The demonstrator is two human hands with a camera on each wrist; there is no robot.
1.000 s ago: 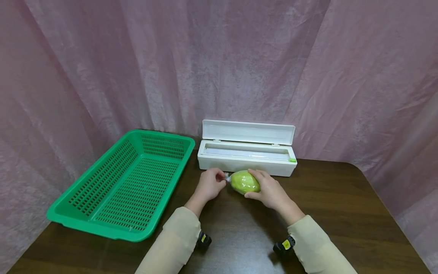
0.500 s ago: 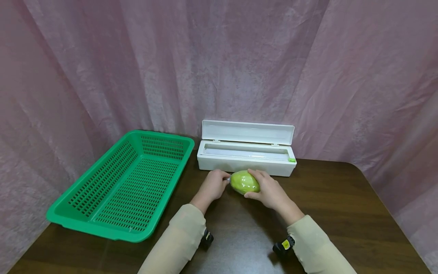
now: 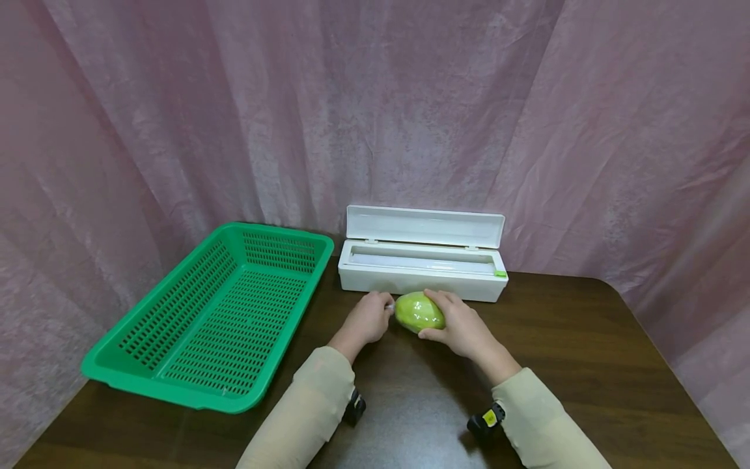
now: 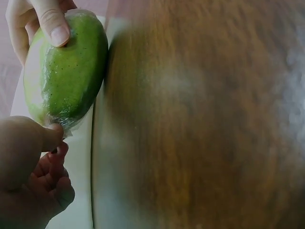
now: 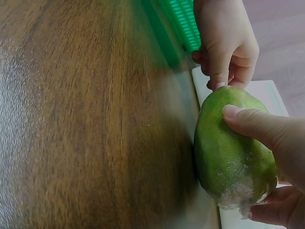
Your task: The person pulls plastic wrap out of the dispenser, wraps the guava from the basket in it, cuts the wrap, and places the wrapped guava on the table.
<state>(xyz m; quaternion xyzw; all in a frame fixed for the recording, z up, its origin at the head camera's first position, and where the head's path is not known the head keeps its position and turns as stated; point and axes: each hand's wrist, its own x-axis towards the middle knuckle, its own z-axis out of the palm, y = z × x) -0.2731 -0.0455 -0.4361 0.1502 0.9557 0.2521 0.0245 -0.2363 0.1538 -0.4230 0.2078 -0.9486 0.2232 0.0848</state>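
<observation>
A green mango (image 3: pixel 415 311), glossy under clear cling film (image 4: pixel 62 119), lies on its side close to the tabletop. My right hand (image 3: pixel 461 324) grips its right end, thumb on the near side in the head view. At the fruit's left end, my left hand (image 3: pixel 368 317) pinches the gathered end of the film between thumb and fingers. In the left wrist view the film bunches at the fingertips (image 4: pixel 56 130), and the other fingers curl below. Crumpled film also shows at the opposite end in the right wrist view, beside the right fingers (image 5: pixel 274 212).
Behind the hands stands a white cling film dispenser (image 3: pixel 418 283), its lid (image 3: pixel 424 226) raised and a roll (image 3: pixel 422 263) inside. A green slotted basket (image 3: pixel 234 404) stands on the left of the brown wooden table (image 3: pixel 586 365). A pink curtain (image 3: pixel 433 104) hangs behind.
My left hand has turned over and shifted slightly right, closer to the mango, keeping its pinch at the film's end. The right hand and the mango have stayed almost still.
</observation>
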